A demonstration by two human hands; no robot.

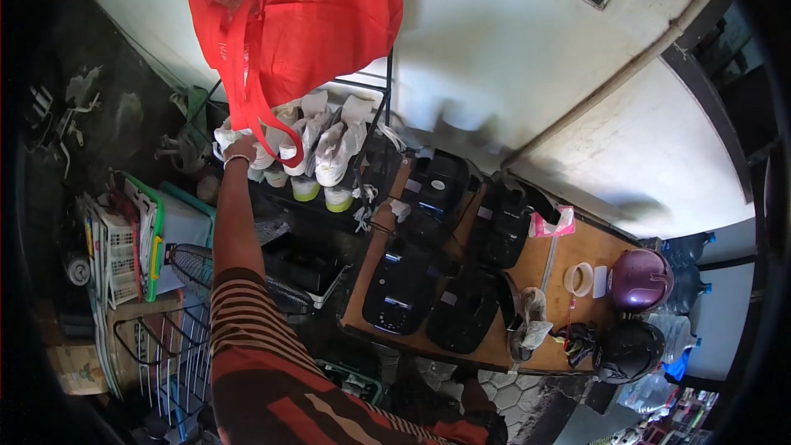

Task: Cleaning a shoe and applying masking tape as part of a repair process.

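A striped sleeve (255, 313) rises beside a wire basket (169, 354). On the table (606, 239), four black machines (400, 280) crowd the left half, two of them along its near edge; a pale shoe (531, 313) sits just right of those. A black helmet (630, 350) is at the near right corner, a purple helmet (638, 280) behind it. The left hand (239, 147) is at the white shoe (221, 137) at the left end of the rack (389, 74); whether its fingers grip or merely touch isn't clear. A red bag (329, 25) hangs above. The right hand is out of sight.
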